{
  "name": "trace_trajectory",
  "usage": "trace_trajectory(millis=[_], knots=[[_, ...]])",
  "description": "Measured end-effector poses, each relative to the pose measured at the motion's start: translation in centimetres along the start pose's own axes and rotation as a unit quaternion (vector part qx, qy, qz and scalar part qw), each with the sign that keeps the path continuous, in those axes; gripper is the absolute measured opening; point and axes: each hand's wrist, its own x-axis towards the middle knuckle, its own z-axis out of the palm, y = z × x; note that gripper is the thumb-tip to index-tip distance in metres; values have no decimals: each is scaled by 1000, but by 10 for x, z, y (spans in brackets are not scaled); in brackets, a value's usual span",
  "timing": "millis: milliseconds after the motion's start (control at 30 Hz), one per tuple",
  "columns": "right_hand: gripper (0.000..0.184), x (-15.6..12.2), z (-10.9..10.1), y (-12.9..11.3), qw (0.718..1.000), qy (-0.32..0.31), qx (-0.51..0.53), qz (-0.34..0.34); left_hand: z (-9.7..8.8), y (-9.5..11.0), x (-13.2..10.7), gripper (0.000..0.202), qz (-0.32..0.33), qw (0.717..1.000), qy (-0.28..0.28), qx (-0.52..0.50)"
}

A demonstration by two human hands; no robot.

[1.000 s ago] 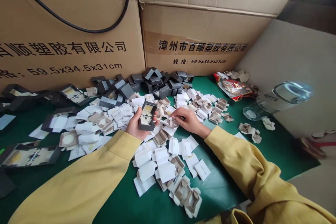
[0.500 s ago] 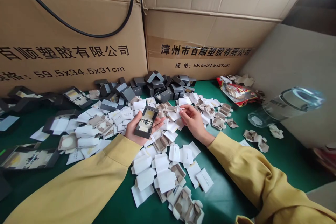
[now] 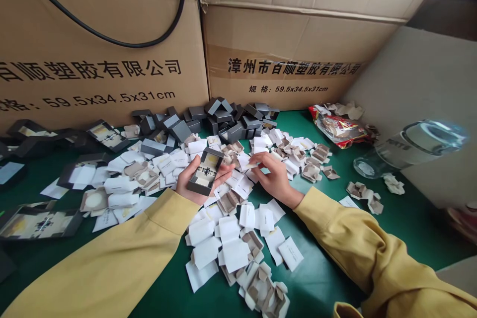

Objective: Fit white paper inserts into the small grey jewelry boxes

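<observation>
My left hand [image 3: 187, 181] is closed around a small dark grey box [image 3: 206, 171]. The box is tilted with its inside toward me, showing a pale interior with a dark pattern and a yellow mark. To the right, my right hand [image 3: 275, 175] hovers low over the heap, its thumb and forefinger pinched at the edge of a white folded card [image 3: 244, 162]. More white folded cards [image 3: 234, 253] lie heaped beneath and in front of both hands, some turned to their grey-brown underside. The right fingertips partly cover the pinched card.
Several dark boxes [image 3: 180, 130] are piled behind the heap, with open ones [image 3: 40, 223] at the left. Large cartons [image 3: 283, 35] stand at the back of the green table [image 3: 320, 278]. A red snack bag [image 3: 339, 129] and a clear bottle [image 3: 406, 149] are at the right.
My right hand has drawn slightly left and down, its fingers now pinched on a white card. My left hand has barely moved and keeps the dark box.
</observation>
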Motion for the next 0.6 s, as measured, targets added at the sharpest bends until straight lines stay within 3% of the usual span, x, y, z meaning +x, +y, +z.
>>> trace_trajectory(millis=[367, 600], knots=[[13, -1, 2, -5, 998, -32, 50, -25, -4, 0, 1, 42, 2, 1000, -4, 13], [13, -1, 2, -5, 995, 45, -53, -65, -1, 3, -3, 40, -33, 997, -72, -6]])
